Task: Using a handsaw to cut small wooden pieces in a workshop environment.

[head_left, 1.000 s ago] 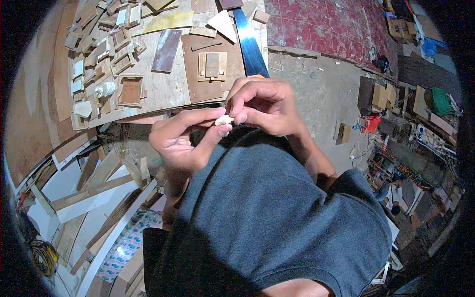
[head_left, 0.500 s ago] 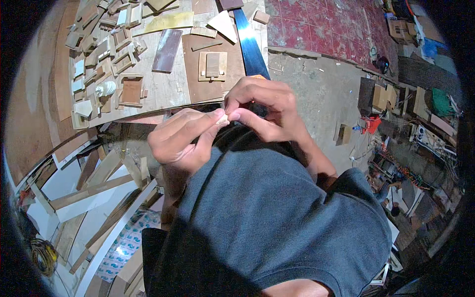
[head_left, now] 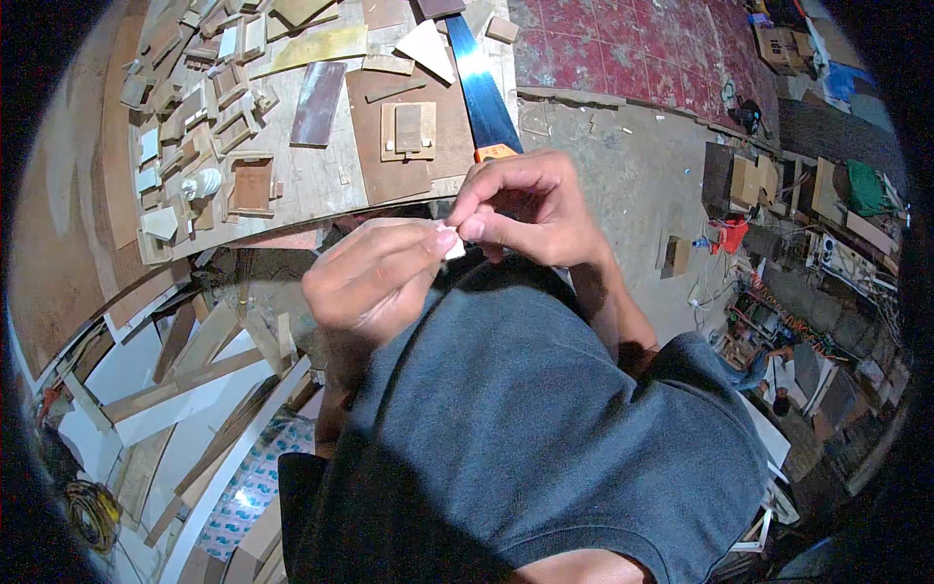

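In front of my chest, just off the table edge, a small pale piece [head_left: 454,249] sits between my fingertips; its material is hard to make out. My left hand [head_left: 375,277] pinches it with thumb and fingers. The thumb and forefinger of my right hand [head_left: 533,209] close against its upper right side, hiding part of it. Beyond my hands, a small wooden assembly [head_left: 409,128] of stacked blocks with two white bits lies on a brown board [head_left: 365,161]. A handsaw [head_left: 484,97] with an orange handle rests beside it, partly behind my right hand.
Many small wooden frames and blocks [head_left: 233,122] crowd the table's left side, near a white spiral bulb [head_left: 202,184]. Below left lie stacked wood strips and white panels [head_left: 190,389]. Concrete floor [head_left: 623,185] stretches right, toward cluttered boards, cables and a red object [head_left: 730,236].
Both hands have shifted slightly right and down relative to the table, and the pale piece has turned, showing more of its face. More of the saw's orange handle shows.
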`<state>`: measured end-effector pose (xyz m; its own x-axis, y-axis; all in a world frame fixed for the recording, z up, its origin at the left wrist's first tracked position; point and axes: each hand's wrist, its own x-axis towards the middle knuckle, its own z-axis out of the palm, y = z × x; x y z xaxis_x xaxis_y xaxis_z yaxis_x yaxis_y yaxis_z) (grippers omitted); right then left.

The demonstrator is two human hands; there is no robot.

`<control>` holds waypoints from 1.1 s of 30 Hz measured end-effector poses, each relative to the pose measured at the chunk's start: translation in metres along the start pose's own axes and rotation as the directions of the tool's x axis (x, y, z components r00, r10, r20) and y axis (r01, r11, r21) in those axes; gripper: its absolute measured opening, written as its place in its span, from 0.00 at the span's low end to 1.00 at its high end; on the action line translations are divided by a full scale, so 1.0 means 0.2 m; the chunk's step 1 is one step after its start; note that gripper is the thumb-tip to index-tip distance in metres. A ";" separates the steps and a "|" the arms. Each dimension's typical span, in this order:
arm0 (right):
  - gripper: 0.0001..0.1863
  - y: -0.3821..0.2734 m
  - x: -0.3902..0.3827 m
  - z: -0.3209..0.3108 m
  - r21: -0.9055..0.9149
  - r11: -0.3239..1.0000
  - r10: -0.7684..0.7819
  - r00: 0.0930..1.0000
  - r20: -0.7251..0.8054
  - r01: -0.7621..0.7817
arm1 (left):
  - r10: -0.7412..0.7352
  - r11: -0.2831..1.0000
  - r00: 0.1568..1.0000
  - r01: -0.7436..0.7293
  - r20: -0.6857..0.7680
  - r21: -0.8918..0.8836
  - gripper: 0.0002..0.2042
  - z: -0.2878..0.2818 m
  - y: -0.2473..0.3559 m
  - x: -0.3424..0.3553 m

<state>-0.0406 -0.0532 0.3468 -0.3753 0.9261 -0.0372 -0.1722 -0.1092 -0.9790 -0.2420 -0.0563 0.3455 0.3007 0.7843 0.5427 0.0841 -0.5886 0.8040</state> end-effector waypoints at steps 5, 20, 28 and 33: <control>0.04 0.03 -0.04 -0.03 0.001 1.000 0.019 0.993 -0.116 -0.019 | -0.218 0.972 0.976 0.219 0.022 -0.086 0.16 0.03 0.01 0.02; 0.28 1.61 -0.38 -0.66 -0.820 0.401 0.194 0.913 -0.359 -0.408 | -0.717 0.608 0.688 0.695 0.111 -0.383 0.12 0.22 0.02 0.05; 0.25 1.69 -0.45 -0.63 -0.939 0.172 0.109 0.953 -0.283 -0.298 | -0.791 0.513 0.600 0.758 0.119 -0.403 0.11 0.24 0.03 0.02; 0.20 1.71 -0.42 -0.64 -0.974 0.069 0.119 0.971 -0.208 -0.217 | -0.811 0.481 0.562 0.799 0.163 -0.362 0.11 0.26 0.04 -0.01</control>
<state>0.0484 -0.1231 -0.0100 -0.1956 0.9612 -0.1946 0.9563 0.1429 -0.2551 -0.1931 -0.0722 0.3379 0.2555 0.8861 -0.3868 -0.0633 0.4146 0.9078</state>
